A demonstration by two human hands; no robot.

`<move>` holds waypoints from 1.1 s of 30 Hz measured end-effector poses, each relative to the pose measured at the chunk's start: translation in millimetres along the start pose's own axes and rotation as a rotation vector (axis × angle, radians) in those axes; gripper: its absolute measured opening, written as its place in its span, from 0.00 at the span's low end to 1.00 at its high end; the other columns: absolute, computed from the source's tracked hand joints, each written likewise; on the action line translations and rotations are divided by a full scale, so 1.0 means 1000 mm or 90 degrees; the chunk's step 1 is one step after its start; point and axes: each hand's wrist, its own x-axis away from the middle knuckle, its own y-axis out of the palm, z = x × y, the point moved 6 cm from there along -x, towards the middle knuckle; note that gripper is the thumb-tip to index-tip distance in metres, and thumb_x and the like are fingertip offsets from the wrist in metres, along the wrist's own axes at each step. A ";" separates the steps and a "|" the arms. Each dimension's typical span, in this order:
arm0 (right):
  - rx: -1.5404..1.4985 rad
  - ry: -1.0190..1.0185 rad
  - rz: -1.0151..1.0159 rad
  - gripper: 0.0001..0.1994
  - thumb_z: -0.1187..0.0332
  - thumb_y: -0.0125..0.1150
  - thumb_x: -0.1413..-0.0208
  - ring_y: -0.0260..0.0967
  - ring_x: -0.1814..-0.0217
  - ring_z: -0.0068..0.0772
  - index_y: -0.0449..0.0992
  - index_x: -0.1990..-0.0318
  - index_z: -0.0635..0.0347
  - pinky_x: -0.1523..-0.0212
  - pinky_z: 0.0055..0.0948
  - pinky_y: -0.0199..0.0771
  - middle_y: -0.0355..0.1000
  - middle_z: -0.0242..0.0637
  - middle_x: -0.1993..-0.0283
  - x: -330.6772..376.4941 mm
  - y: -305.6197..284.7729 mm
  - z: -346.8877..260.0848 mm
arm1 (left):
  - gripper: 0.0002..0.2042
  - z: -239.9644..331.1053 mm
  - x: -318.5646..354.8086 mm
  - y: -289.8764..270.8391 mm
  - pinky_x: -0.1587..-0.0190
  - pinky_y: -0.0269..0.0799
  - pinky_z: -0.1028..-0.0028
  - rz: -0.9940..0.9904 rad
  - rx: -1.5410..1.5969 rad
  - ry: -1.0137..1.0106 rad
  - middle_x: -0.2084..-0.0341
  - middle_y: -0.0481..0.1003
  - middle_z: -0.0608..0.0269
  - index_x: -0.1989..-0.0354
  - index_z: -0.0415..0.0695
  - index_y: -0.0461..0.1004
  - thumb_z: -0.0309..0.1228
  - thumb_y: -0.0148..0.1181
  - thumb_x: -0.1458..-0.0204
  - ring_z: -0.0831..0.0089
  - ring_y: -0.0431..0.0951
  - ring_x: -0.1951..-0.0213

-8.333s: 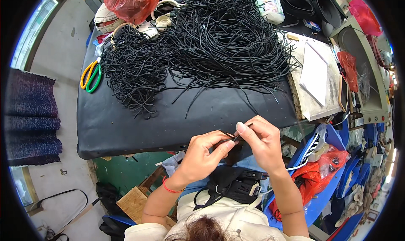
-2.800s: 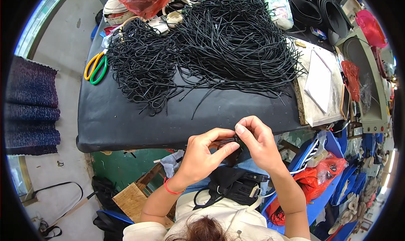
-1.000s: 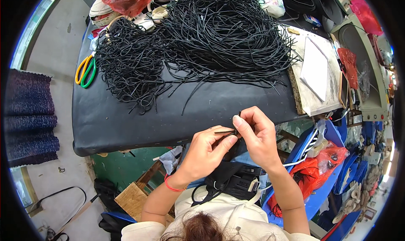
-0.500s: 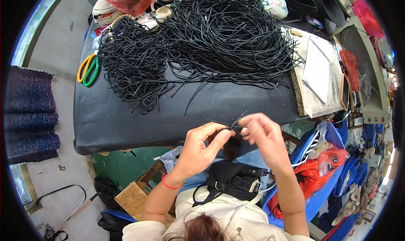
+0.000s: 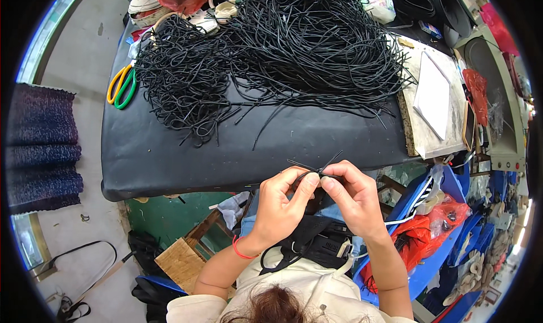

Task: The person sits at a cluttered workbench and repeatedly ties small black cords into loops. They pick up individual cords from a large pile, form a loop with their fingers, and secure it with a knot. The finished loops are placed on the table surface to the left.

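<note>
A thin black cord (image 5: 304, 165) is pinched between my two hands, just off the front edge of the black-covered table. My left hand (image 5: 284, 197) grips it with thumb and forefinger. Against it, fingertips nearly touching, my right hand (image 5: 354, 196) pinches the same cord. Where the strands cross, two free ends stick up above the fingers; whether they are knotted there is hidden by my thumbs. Beyond my hands lies a big heap of long black cords (image 5: 317, 51). Left of that heap is a smaller tangle of looped black cords (image 5: 184, 80).
Scissors (image 5: 121, 86) with yellow and green handles lie at the table's (image 5: 169, 170) left side. A white pad (image 5: 432, 97) rests on a board at the right. Below it stands a blue bin (image 5: 421, 266) with red plastic bags (image 5: 447, 212). A wooden stool (image 5: 181, 263) is at lower left.
My right hand, blurred and slightly apart before, has come in to pinch the cord beside my left thumb. The view has shifted slightly.
</note>
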 end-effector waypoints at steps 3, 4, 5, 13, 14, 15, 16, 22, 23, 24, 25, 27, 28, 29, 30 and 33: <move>0.023 -0.011 -0.019 0.06 0.75 0.54 0.45 0.61 0.69 0.14 0.72 0.61 0.67 0.71 0.15 0.62 0.65 0.29 0.68 -0.001 -0.002 0.001 | 0.09 -0.004 0.000 0.001 0.73 0.66 0.82 -0.019 0.040 -0.029 0.77 0.74 0.67 0.67 0.34 0.73 0.29 0.53 0.45 0.85 0.69 0.75; -0.027 0.018 -0.031 0.06 0.74 0.54 0.45 0.61 0.69 0.14 0.72 0.61 0.67 0.71 0.15 0.62 0.65 0.29 0.68 -0.001 -0.002 0.001 | 0.09 -0.005 0.000 0.001 0.73 0.66 0.83 -0.026 0.055 -0.038 0.76 0.74 0.68 0.66 0.34 0.73 0.29 0.53 0.45 0.85 0.69 0.74; -0.075 0.047 -0.041 0.07 0.74 0.54 0.44 0.61 0.69 0.13 0.72 0.61 0.67 0.71 0.15 0.62 0.66 0.28 0.68 -0.002 -0.002 -0.001 | 0.09 -0.004 0.000 0.001 0.72 0.66 0.83 -0.040 0.063 -0.046 0.76 0.74 0.68 0.65 0.34 0.73 0.29 0.53 0.45 0.85 0.69 0.74; -0.114 0.046 0.040 0.08 0.70 0.56 0.44 0.63 0.69 0.12 0.73 0.62 0.65 0.69 0.15 0.63 0.68 0.26 0.70 -0.014 -0.006 0.002 | 0.11 0.008 0.000 0.008 0.70 0.69 0.81 -0.104 0.027 0.044 0.71 0.75 0.64 0.58 0.35 0.72 0.29 0.54 0.45 0.82 0.73 0.71; -0.094 0.029 0.048 0.07 0.70 0.56 0.45 0.63 0.69 0.12 0.73 0.63 0.65 0.69 0.15 0.64 0.68 0.26 0.70 -0.013 -0.006 0.002 | 0.11 0.008 -0.001 0.008 0.69 0.70 0.80 -0.105 0.031 0.024 0.70 0.76 0.62 0.57 0.36 0.72 0.28 0.54 0.46 0.81 0.74 0.70; -0.073 0.012 0.055 0.07 0.70 0.56 0.45 0.63 0.68 0.12 0.73 0.63 0.66 0.68 0.15 0.64 0.68 0.26 0.70 -0.013 -0.006 0.002 | 0.11 0.010 -0.002 0.008 0.69 0.70 0.80 -0.106 0.032 0.008 0.70 0.76 0.62 0.57 0.36 0.72 0.28 0.54 0.46 0.81 0.74 0.71; -0.077 -0.009 0.050 0.06 0.71 0.56 0.45 0.63 0.68 0.13 0.73 0.65 0.66 0.69 0.15 0.63 0.68 0.27 0.68 -0.013 -0.002 -0.005 | 0.10 0.013 -0.002 0.009 0.69 0.71 0.79 -0.107 0.033 -0.009 0.71 0.76 0.63 0.58 0.36 0.72 0.28 0.54 0.46 0.81 0.74 0.71; -0.051 -0.073 0.079 0.04 0.73 0.57 0.46 0.60 0.71 0.13 0.72 0.67 0.66 0.72 0.16 0.60 0.65 0.28 0.69 -0.009 -0.003 -0.002 | 0.07 0.017 -0.005 0.006 0.72 0.69 0.78 -0.151 -0.044 0.024 0.77 0.75 0.62 0.62 0.36 0.73 0.26 0.55 0.48 0.80 0.73 0.75; -0.014 -0.097 0.096 0.04 0.74 0.57 0.47 0.59 0.71 0.13 0.72 0.68 0.66 0.72 0.16 0.60 0.65 0.28 0.69 -0.007 -0.003 -0.005 | 0.07 0.019 -0.004 0.006 0.73 0.68 0.78 -0.162 -0.066 0.049 0.78 0.74 0.61 0.64 0.36 0.73 0.25 0.56 0.49 0.78 0.73 0.76; 0.012 -0.097 0.112 0.04 0.74 0.57 0.47 0.59 0.72 0.14 0.72 0.69 0.66 0.73 0.16 0.59 0.64 0.28 0.71 -0.007 -0.003 -0.005 | 0.06 0.020 -0.004 0.006 0.74 0.67 0.77 -0.150 -0.108 0.087 0.78 0.74 0.60 0.64 0.36 0.73 0.24 0.56 0.50 0.77 0.73 0.77; 0.039 -0.096 0.128 0.05 0.74 0.58 0.47 0.58 0.74 0.14 0.72 0.71 0.66 0.74 0.16 0.58 0.64 0.28 0.72 -0.007 -0.004 -0.005 | 0.06 0.020 -0.003 0.007 0.75 0.66 0.76 -0.138 -0.150 0.125 0.79 0.73 0.59 0.65 0.36 0.72 0.23 0.57 0.51 0.75 0.73 0.78; 0.089 -0.097 0.161 0.05 0.74 0.58 0.48 0.57 0.76 0.14 0.71 0.73 0.66 0.76 0.17 0.57 0.63 0.29 0.74 -0.008 -0.005 -0.005 | 0.05 0.026 0.002 0.011 0.76 0.64 0.73 -0.104 -0.207 0.204 0.81 0.71 0.57 0.68 0.36 0.72 0.21 0.58 0.54 0.69 0.71 0.80; 0.082 -0.112 0.172 0.06 0.73 0.59 0.49 0.56 0.78 0.14 0.72 0.73 0.66 0.77 0.17 0.57 0.63 0.29 0.76 -0.008 -0.005 -0.006 | 0.04 0.024 0.002 0.012 0.76 0.66 0.76 -0.119 -0.207 0.229 0.81 0.72 0.58 0.68 0.35 0.72 0.21 0.57 0.52 0.74 0.72 0.79; 0.090 -0.107 0.173 0.06 0.73 0.59 0.48 0.56 0.77 0.14 0.72 0.73 0.66 0.77 0.17 0.57 0.63 0.29 0.76 -0.007 -0.006 -0.007 | 0.04 0.021 0.003 0.014 0.77 0.67 0.79 -0.133 -0.204 0.254 0.81 0.73 0.59 0.68 0.33 0.72 0.22 0.57 0.50 0.79 0.74 0.79; 0.100 -0.103 0.174 0.06 0.73 0.59 0.48 0.56 0.77 0.14 0.72 0.73 0.66 0.77 0.17 0.57 0.64 0.29 0.75 -0.007 -0.006 -0.008 | 0.05 0.017 0.001 0.012 0.76 0.67 0.78 -0.143 -0.162 0.195 0.81 0.73 0.59 0.67 0.34 0.72 0.22 0.57 0.51 0.78 0.73 0.79; -0.031 -0.015 0.145 0.10 0.66 0.53 0.42 0.58 0.76 0.14 0.74 0.69 0.65 0.74 0.15 0.59 0.66 0.28 0.74 -0.009 -0.008 -0.005 | 0.06 0.004 -0.007 0.003 0.72 0.69 0.81 -0.155 0.039 0.007 0.80 0.73 0.66 0.65 0.35 0.73 0.26 0.56 0.47 0.83 0.72 0.76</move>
